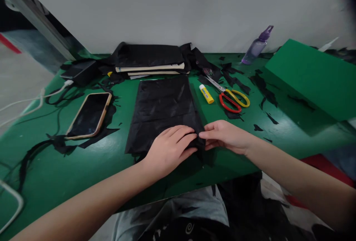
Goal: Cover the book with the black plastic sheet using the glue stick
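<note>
A flat rectangular object wrapped in thin black sheet (164, 103) lies in front of me, its surface wrinkled. My left hand (172, 148) rests on its lower right part, fingers stretched toward the right edge. At the lower right corner, my right hand (219, 136) pinches the edge of the black sheet between thumb and fingers. Just beyond that hand lie a yellow glue stick (206, 94) and a pair of scissors (226, 94) with one red and one yellow handle. What is inside the black sheet is hidden.
The green table (116, 174) bears a phone (90, 114), a black-covered stack of books (150, 57), a dark box-shaped device (79, 72) with a white cable, and black scraps (264, 88). A purple bottle (256, 49) and a green box (314, 77) stand right, before a pale wall.
</note>
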Motion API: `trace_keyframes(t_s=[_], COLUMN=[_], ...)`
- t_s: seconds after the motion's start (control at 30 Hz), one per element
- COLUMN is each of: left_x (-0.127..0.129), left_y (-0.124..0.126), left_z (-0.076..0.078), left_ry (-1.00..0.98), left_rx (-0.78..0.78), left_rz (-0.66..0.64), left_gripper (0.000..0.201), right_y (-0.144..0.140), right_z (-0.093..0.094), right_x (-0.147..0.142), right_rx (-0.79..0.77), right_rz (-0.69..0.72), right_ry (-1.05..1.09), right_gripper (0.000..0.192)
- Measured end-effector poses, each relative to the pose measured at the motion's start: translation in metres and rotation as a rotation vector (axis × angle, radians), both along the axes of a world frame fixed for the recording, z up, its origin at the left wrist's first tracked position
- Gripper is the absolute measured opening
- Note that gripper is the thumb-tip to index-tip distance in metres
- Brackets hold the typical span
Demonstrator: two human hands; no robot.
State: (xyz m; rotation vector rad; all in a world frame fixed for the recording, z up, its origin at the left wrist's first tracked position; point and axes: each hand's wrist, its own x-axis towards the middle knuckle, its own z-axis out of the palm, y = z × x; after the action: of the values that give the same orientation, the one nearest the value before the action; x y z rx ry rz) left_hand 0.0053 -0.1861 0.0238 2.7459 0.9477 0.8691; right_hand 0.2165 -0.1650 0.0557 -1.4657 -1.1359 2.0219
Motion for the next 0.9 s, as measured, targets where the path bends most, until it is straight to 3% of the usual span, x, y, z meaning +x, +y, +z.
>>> trace_keyframes(t_s=[0.17,0.27,0.37,0.5,0.7,0.9], left_x=[0.002,0.005,0.012,0.026,0.044,0.054], left_y=[0.0,0.013,0.039,0.087,0.145,0.163], left_z=[0.011,0.024,0.037,0.047,0.039,0.025], left_ry=[0.014,0.121,0.264,0.3,0.302,0.252], left_rx=[-0.112,-0.176,-0.108,-0.06,-0.184,-0.128], left_rz=[-0.003,0.011,-0.094,-0.171,-0.249,-0.255], left_gripper=[0.027,0.027,0.029,0.029,0.048,0.054], right_y=[-0.002,-0.001,-0.001,-0.003,-0.005,-0.007], right_z=[-0.003,-0.005,-0.007,-0.008,-0.009,-0.005], right_x=[-0.001,-0.001,-0.001,0.0,-0.001,-0.006], right_rx=[0.035,0.027,0.034,0.042,0.062,0.13], right_rz=[0.025,0.032,0.028,0.022,0.052,0.026], right_ry=[-0.081,-0.113,-0.143,-0.14,-0.137,-0.211], right_gripper=[0.033,0.033,0.033,0.035,0.032,0.03])
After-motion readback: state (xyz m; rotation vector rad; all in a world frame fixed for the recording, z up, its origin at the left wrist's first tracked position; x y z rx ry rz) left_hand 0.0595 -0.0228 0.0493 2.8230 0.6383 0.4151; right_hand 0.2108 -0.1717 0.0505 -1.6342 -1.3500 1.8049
